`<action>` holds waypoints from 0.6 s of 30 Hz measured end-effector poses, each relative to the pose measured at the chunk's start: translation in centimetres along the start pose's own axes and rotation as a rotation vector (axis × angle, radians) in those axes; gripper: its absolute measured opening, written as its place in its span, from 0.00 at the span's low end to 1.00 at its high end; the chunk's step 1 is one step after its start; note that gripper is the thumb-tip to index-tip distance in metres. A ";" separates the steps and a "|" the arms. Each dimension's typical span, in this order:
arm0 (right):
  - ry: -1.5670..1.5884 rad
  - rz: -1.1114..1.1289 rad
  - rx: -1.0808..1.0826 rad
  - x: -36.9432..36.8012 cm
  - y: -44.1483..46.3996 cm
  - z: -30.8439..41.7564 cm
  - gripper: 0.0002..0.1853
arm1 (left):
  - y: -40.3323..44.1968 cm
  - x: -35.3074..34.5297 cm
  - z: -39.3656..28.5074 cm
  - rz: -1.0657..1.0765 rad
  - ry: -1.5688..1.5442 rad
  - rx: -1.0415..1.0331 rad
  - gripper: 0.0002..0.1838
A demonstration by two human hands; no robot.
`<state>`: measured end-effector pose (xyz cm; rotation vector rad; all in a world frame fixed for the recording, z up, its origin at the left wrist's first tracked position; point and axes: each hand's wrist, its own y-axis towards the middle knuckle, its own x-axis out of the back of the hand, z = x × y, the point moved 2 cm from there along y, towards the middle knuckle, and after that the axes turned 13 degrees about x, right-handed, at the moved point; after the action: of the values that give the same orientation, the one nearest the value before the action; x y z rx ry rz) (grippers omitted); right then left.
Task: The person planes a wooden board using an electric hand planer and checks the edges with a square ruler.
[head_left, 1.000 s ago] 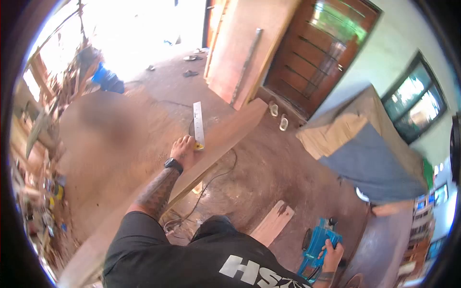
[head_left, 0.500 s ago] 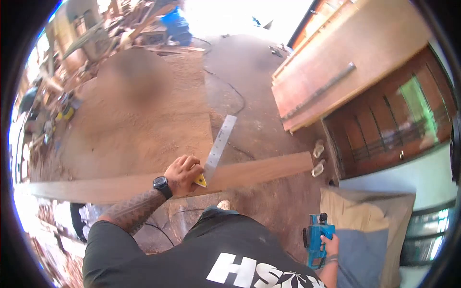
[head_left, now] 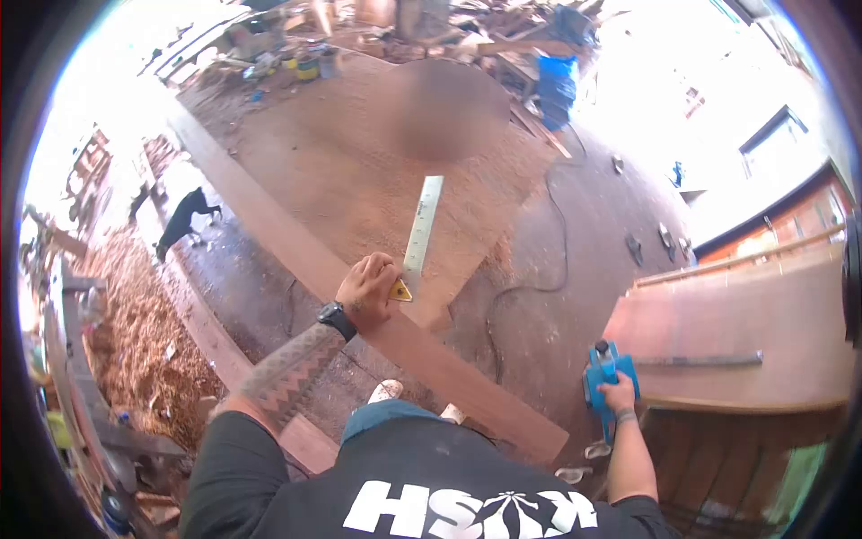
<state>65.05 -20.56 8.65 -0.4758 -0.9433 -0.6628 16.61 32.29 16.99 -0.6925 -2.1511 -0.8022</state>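
My left hand (head_left: 366, 293) is closed round the yellow handle of a try square (head_left: 423, 226). Its metal blade points away from me. A long brown wooden plank (head_left: 449, 373) runs diagonally beneath this hand; whether the square touches the wood I cannot tell. Out to the right, my right hand (head_left: 618, 393) grips a blue electric planer (head_left: 596, 381) with a black front knob. The planer appears beside a large wooden panel, apart from the plank.
Sawdust covers a board (head_left: 323, 171) on the floor ahead. A cord (head_left: 566, 235) snakes across the ground. At right, a metal bar (head_left: 700, 360) lies on a wooden panel (head_left: 727, 314). A black dog (head_left: 187, 217) stands left near wood shavings (head_left: 153, 341). Sandals (head_left: 666, 241) lie farther off.
My view has turned left, so the plank now runs diagonally and the dog appears. My right hand has carried the planer forward beside the panel. The left hand still holds the square.
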 end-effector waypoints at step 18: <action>0.475 0.108 0.608 -27.3 39.6 49.4 0.23 | 1.3 0.1 -1.2 -0.178 0.296 0.250 0.16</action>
<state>52.80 47.29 7.06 0.1697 -0.6153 -0.3374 17.96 32.29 18.17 -0.2393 -2.0115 -0.6637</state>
